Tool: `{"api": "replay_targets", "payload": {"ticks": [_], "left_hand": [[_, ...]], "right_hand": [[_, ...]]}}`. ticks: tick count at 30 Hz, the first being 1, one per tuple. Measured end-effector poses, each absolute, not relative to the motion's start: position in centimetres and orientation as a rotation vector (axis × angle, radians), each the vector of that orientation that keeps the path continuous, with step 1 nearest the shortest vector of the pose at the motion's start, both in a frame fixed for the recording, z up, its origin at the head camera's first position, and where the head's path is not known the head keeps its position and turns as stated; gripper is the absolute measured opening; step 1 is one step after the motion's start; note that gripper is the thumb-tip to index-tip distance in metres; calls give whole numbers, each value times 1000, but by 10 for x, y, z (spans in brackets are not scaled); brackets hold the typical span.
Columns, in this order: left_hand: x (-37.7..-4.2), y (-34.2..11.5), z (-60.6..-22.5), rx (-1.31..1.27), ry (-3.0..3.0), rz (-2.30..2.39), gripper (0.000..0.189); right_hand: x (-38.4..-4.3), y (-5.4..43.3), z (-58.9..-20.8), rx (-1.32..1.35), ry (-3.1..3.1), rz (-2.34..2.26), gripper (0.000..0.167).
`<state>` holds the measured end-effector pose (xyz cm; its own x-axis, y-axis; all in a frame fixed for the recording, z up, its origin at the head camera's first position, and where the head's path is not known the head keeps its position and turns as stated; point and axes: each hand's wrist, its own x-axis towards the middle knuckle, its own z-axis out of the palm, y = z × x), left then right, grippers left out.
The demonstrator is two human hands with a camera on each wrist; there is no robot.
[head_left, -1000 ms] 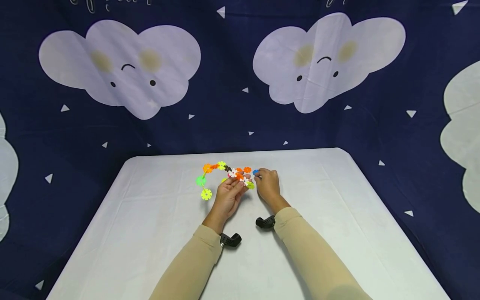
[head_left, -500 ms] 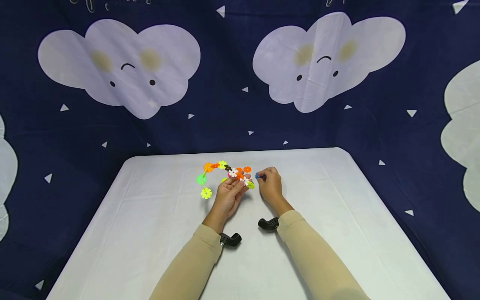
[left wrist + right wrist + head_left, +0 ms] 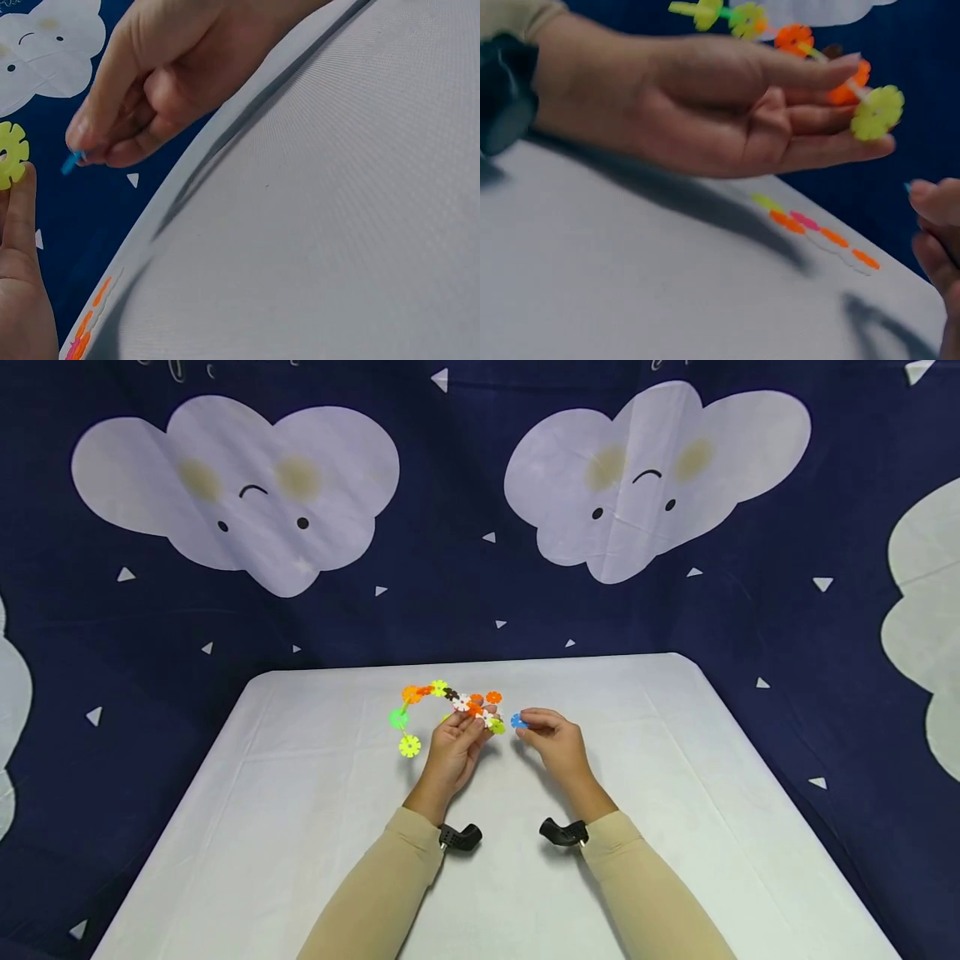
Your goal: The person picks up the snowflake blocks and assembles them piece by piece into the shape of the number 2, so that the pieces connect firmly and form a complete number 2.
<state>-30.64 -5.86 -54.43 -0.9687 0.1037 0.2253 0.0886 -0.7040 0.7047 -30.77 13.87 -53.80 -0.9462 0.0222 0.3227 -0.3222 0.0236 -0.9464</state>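
My left hand [image 3: 450, 756] grips a curved chain of linked, flower-shaped plastic discs between thumb and fingers. The chain bends left and ends in a yellow disc [image 3: 409, 746]; orange, green, black and white discs make up the rest. At the other end, a yellow-green disc [image 3: 877, 112] sticks out by the fingertips in the right wrist view. To the right, my right hand [image 3: 561, 747] pinches a single blue disc [image 3: 518, 721] between thumb and fingertips. That disc is apart from the chain, and only its edge [image 3: 71, 163] shows in the left wrist view.
Several loose discs lie flat behind the left hand, among them an orange one [image 3: 786, 221] and a pink one [image 3: 804, 220]. All stand on a white-covered table [image 3: 300, 827]. A dark blue cloth [image 3: 450, 618] with clouds hangs behind it.
My right hand has drawn back toward me and to the right with the blue disc, which has turned in the fingers to face the camera. The left hand and chain have barely moved.
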Motion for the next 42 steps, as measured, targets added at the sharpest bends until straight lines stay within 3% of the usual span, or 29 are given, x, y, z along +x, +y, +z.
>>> {"api": "replay_targets", "payload": {"ticks": [10,16,32,39,42], "left_hand": [[-307,-59,-544,357,1169,2913,41],[-307,-59,-545,381,1170,2912,29],[-307,-60,-544,412,1162,2912,26],[-307,-60,-544,433,1177,2900,44],[-307,-60,-544,429,1174,2904,41]], "right_hand": [[-291,139,-536,307,-1919,2360,28],[-285,134,-537,337,-1890,2396,28],[-281,124,-538,410,-1816,2417,30],[-281,125,-539,442,-1772,2428,32],[-280,124,-539,443,-1758,2435,32]]}}
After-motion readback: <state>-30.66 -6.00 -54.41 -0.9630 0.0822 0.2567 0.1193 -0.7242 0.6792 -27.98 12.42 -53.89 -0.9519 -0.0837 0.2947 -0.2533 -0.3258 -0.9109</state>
